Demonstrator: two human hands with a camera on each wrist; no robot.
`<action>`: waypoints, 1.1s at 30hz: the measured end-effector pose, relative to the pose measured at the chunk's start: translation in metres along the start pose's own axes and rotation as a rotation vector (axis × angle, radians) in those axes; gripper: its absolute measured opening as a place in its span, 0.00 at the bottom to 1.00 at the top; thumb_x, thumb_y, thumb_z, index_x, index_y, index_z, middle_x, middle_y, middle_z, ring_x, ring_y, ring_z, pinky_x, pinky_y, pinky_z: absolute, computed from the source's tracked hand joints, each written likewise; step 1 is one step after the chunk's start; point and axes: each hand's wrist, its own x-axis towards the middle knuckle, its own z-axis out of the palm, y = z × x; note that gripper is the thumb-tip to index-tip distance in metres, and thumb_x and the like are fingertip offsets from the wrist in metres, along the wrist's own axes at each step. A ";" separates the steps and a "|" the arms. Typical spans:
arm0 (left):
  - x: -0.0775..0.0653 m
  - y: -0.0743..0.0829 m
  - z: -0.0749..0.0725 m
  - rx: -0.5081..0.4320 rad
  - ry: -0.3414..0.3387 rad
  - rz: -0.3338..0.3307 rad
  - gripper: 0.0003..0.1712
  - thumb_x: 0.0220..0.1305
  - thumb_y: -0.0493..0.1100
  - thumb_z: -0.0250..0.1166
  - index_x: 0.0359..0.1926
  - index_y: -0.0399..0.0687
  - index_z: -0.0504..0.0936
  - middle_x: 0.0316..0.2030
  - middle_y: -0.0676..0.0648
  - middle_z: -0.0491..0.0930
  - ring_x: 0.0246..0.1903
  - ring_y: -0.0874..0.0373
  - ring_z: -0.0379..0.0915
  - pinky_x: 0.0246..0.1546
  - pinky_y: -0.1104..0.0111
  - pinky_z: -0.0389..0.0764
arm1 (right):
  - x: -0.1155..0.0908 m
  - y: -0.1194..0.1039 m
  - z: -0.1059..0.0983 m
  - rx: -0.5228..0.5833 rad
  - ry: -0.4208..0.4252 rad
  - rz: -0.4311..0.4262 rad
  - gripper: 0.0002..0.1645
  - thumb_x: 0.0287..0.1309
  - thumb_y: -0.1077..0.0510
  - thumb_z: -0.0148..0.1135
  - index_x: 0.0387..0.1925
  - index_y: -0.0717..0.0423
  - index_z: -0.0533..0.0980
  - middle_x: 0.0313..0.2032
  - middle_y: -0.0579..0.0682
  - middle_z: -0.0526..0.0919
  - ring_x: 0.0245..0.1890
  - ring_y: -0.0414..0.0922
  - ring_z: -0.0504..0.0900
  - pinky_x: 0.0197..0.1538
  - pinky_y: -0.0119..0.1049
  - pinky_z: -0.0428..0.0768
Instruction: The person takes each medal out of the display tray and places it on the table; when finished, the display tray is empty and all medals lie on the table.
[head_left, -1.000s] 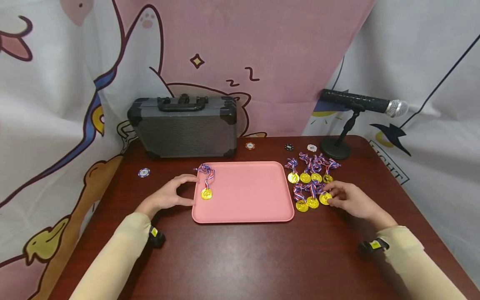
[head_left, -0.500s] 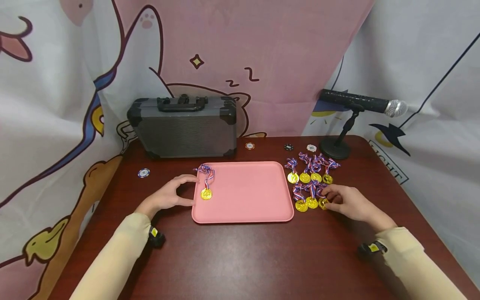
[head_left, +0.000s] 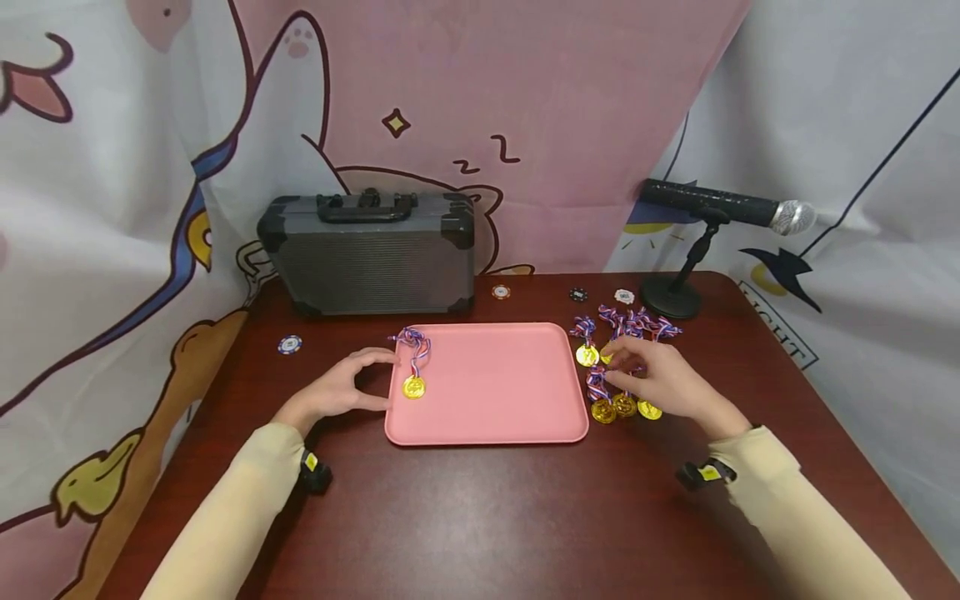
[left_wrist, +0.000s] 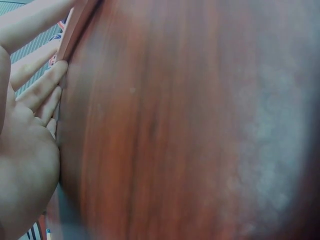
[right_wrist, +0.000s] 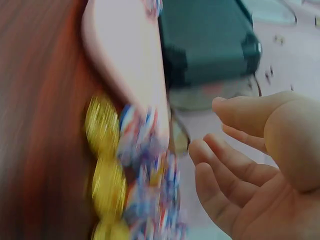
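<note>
My left hand point(head_left: 337, 385) rests at the left edge of the pink tray point(head_left: 495, 417), with thumb and fingers spread. In the left wrist view its fingertips touch the tray's rim. One gold medal point(head_left: 413, 387) with a striped ribbon lies on the tray's left side. To the right of the tray, several gold medals with bunched red, white and blue ribbons lie in two rows, among them a front-row medal point(head_left: 603, 411). My right hand point(head_left: 663, 379) hovers over them, hiding some. In the right wrist view its fingers are parted and hold nothing.
A dark grey case point(head_left: 371, 262) stands at the back left. A microphone point(head_left: 720, 207) on a black stand is at the back right. Poker chips lie around, including a blue-and-white chip point(head_left: 289, 344) at left and a black chip point(head_left: 577, 294) at the back.
My right hand has let go of the front row's rightmost medal, now lying nearer the table's front, and moved left over the medals. My left hand has stayed at the tray.
</note>
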 end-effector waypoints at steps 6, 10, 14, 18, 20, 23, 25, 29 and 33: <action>-0.001 -0.002 0.002 -0.022 0.002 0.010 0.43 0.50 0.46 0.85 0.68 0.51 0.79 0.70 0.45 0.72 0.74 0.45 0.60 0.75 0.41 0.56 | 0.042 -0.045 0.033 0.153 -0.058 -0.102 0.19 0.63 0.61 0.74 0.55 0.54 0.81 0.44 0.53 0.88 0.42 0.44 0.87 0.44 0.43 0.87; -0.001 -0.002 0.002 -0.022 0.003 0.004 0.44 0.50 0.47 0.86 0.68 0.52 0.79 0.70 0.46 0.72 0.74 0.46 0.60 0.75 0.41 0.57 | 0.067 -0.073 0.061 0.231 -0.109 -0.150 0.18 0.64 0.63 0.72 0.54 0.59 0.80 0.45 0.59 0.88 0.42 0.45 0.88 0.46 0.43 0.87; 0.000 -0.003 0.001 -0.015 0.002 -0.011 0.44 0.50 0.49 0.85 0.69 0.54 0.78 0.71 0.47 0.71 0.74 0.46 0.59 0.75 0.40 0.57 | 0.092 -0.095 0.089 0.256 -0.179 -0.168 0.18 0.65 0.63 0.72 0.55 0.61 0.79 0.46 0.60 0.88 0.43 0.46 0.88 0.49 0.44 0.88; 0.000 -0.002 0.001 -0.012 -0.001 -0.019 0.45 0.50 0.49 0.85 0.69 0.55 0.78 0.72 0.47 0.71 0.74 0.46 0.58 0.75 0.39 0.57 | 0.113 -0.111 0.118 0.238 -0.237 -0.166 0.20 0.65 0.61 0.72 0.56 0.62 0.78 0.45 0.57 0.88 0.44 0.45 0.88 0.52 0.42 0.87; 0.001 -0.002 0.001 -0.011 -0.001 -0.024 0.44 0.50 0.50 0.85 0.69 0.56 0.78 0.71 0.47 0.71 0.74 0.45 0.58 0.75 0.38 0.56 | 0.120 -0.117 0.132 0.231 -0.255 -0.171 0.20 0.66 0.60 0.72 0.56 0.62 0.79 0.44 0.54 0.88 0.43 0.44 0.88 0.52 0.40 0.86; 0.001 -0.001 0.000 -0.011 -0.003 -0.027 0.44 0.50 0.51 0.85 0.69 0.56 0.79 0.71 0.47 0.71 0.74 0.46 0.59 0.75 0.38 0.55 | 0.128 -0.125 0.151 0.231 -0.280 -0.202 0.19 0.65 0.61 0.72 0.55 0.60 0.79 0.43 0.52 0.88 0.43 0.42 0.86 0.50 0.36 0.85; 0.001 -0.001 0.000 -0.011 -0.003 -0.026 0.44 0.50 0.51 0.85 0.68 0.57 0.79 0.71 0.48 0.71 0.74 0.46 0.59 0.75 0.38 0.55 | 0.132 -0.129 0.162 0.230 -0.296 -0.230 0.19 0.65 0.61 0.71 0.56 0.60 0.79 0.42 0.52 0.88 0.43 0.43 0.86 0.50 0.35 0.84; 0.001 -0.001 0.000 -0.015 -0.006 -0.023 0.44 0.49 0.50 0.85 0.69 0.56 0.79 0.71 0.48 0.71 0.74 0.46 0.59 0.75 0.37 0.55 | 0.139 -0.138 0.175 0.205 -0.323 -0.263 0.23 0.64 0.62 0.71 0.59 0.58 0.78 0.44 0.53 0.88 0.44 0.45 0.86 0.52 0.36 0.84; 0.001 -0.002 -0.001 -0.021 -0.008 -0.025 0.44 0.50 0.50 0.85 0.69 0.56 0.79 0.71 0.48 0.71 0.74 0.46 0.59 0.75 0.36 0.54 | 0.146 -0.144 0.180 0.128 -0.339 -0.259 0.27 0.64 0.60 0.72 0.64 0.56 0.77 0.45 0.51 0.87 0.46 0.44 0.86 0.54 0.37 0.83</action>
